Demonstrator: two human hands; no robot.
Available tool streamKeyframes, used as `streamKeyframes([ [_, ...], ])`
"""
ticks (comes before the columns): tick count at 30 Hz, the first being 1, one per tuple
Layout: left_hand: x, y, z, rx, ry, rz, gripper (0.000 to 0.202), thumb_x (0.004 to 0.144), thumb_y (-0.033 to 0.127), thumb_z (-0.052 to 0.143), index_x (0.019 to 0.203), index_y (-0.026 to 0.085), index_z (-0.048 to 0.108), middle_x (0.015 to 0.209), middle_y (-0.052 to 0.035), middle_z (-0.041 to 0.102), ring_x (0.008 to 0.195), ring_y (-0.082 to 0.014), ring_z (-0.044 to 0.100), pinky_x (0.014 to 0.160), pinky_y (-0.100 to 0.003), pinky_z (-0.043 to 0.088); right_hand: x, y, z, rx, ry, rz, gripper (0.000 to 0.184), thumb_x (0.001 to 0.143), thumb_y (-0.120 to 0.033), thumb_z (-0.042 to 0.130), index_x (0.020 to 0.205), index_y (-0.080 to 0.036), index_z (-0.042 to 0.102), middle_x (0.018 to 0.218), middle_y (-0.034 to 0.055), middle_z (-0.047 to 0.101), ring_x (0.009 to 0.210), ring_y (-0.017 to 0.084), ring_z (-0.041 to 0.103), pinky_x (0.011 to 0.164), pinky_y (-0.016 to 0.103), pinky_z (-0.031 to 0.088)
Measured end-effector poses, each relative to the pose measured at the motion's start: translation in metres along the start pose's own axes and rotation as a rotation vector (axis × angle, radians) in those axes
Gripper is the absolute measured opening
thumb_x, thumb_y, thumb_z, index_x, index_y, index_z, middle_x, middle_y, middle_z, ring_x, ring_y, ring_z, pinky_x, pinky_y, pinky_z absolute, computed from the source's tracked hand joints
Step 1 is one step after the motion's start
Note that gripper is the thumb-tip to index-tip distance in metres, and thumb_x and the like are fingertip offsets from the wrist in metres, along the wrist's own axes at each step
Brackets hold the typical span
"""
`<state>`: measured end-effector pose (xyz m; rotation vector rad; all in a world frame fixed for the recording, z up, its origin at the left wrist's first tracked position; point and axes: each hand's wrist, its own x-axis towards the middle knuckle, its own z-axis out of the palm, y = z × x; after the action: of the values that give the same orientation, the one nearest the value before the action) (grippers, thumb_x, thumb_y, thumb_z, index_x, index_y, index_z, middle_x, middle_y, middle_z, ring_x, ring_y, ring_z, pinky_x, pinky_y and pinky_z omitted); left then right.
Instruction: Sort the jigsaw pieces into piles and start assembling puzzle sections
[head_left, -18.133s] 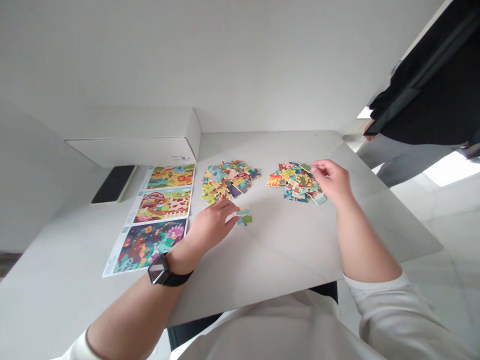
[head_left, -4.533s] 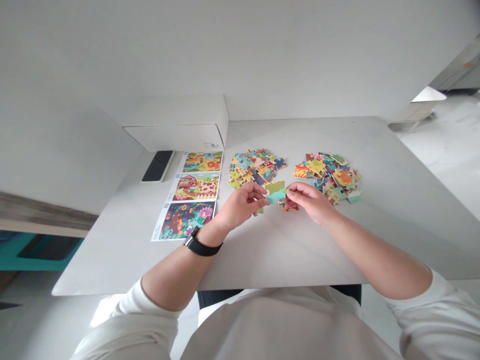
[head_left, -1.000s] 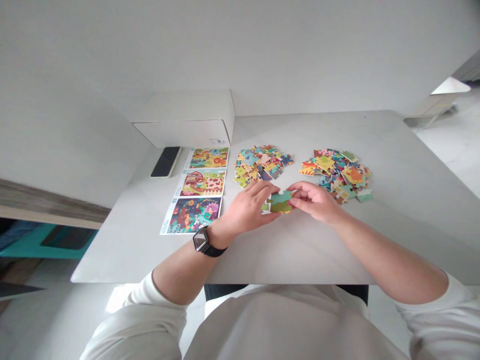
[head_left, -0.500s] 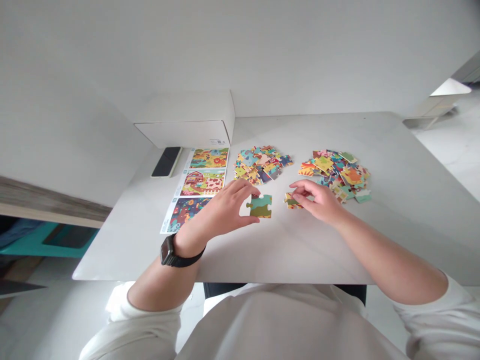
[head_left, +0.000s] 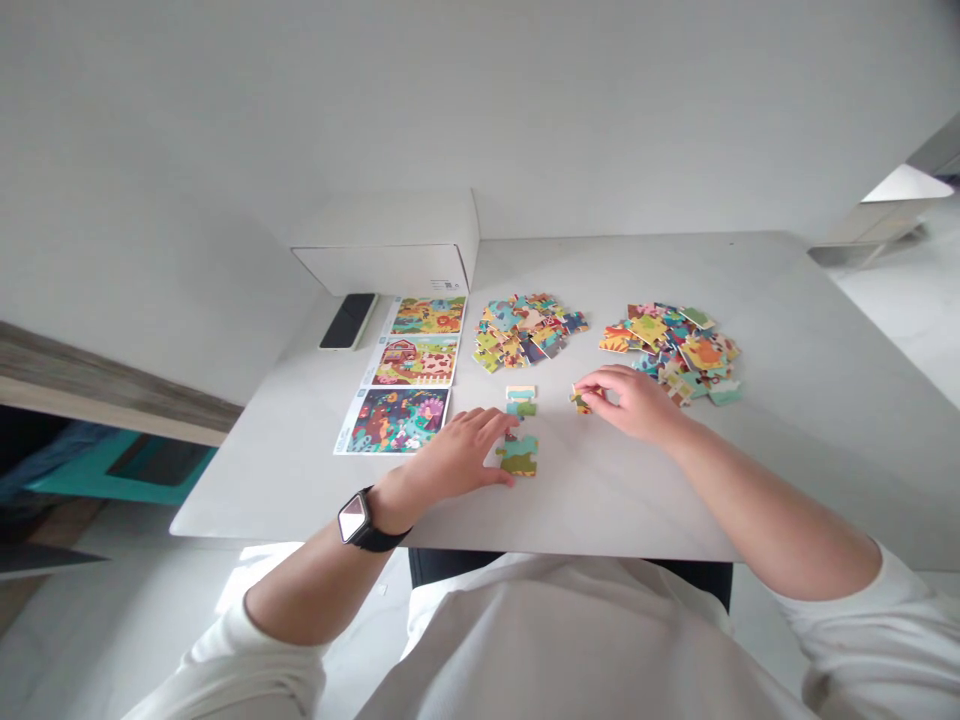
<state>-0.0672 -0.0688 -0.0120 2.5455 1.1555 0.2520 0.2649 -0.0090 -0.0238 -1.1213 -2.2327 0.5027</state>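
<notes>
My left hand spread, thumb and fingers at left side of flat green-and-teal cardboard jigsaw piece on white tabletop; couldn't tell whether they pressed it. My right hand pinched small yellow-and-green jigsaw piece, mostly hidden by fingertips. Bare tabletop lay between both pieces and down to near edge. Mixed-colour jigsaw heap crowded right hand's far side. Right sleeve cut off at frame.

Held puzzle piece partly hidden (behind right fingers); box print illegibly small.
</notes>
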Motion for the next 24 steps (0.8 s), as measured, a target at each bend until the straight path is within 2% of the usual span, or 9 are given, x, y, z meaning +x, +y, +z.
streamKeyframes([
  [7, 0.001, -0.0063, 0.0017, 0.029, 0.039, -0.013, 0.072, 0.081, 0.049, 0.094, 0.138, 0.025, 0.056, 0.127, -0.0104, 0.072, 0.118, -0.0335, 0.07, 0.1, -0.046, 0.054, -0.0004, 0.0056, -0.002, -0.002, -0.026, 0.001, 0.015, 0.101, -0.025, 0.064, 0.107, -0.025, 0.078, 0.098, 0.0057, 0.08, 0.094, 0.024, 0.073, 0.089, 0.037, 0.055],
  [12, 0.0031, -0.0093, 0.003, 0.007, 0.086, -0.027, 0.072, 0.081, 0.048, 0.094, 0.137, 0.024, 0.056, 0.126, -0.0093, 0.073, 0.117, -0.033, 0.071, 0.098, -0.046, 0.055, -0.0005, 0.0012, -0.0019, -0.024, -0.034, 0.0, 0.015, 0.099, -0.023, 0.065, 0.106, -0.026, 0.078, 0.101, 0.006, 0.081, 0.096, 0.025, 0.073, 0.089, 0.037, 0.054],
  [18, 0.0035, -0.0092, 0.0035, -0.006, 0.075, -0.035, 0.071, 0.081, 0.047, 0.094, 0.136, 0.023, 0.057, 0.126, -0.0091, 0.074, 0.117, -0.0329, 0.071, 0.1, -0.047, 0.055, -0.0006, -0.0014, -0.0003, -0.038, -0.041, -0.027, 0.015, 0.099, -0.022, 0.065, 0.106, -0.025, 0.079, 0.101, 0.0058, 0.081, 0.097, 0.024, 0.074, 0.088, 0.036, 0.054],
  [24, -0.0017, -0.0043, -0.0002, 0.028, 0.025, -0.03, 0.073, 0.082, 0.052, 0.092, 0.139, 0.023, 0.058, 0.128, -0.0108, 0.074, 0.117, -0.0335, 0.071, 0.099, -0.047, 0.055, -0.0004, 0.0022, 0.0005, -0.045, -0.047, -0.041, 0.015, 0.1, -0.022, 0.065, 0.106, -0.024, 0.078, 0.1, 0.006, 0.081, 0.095, 0.024, 0.073, 0.087, 0.036, 0.054],
])
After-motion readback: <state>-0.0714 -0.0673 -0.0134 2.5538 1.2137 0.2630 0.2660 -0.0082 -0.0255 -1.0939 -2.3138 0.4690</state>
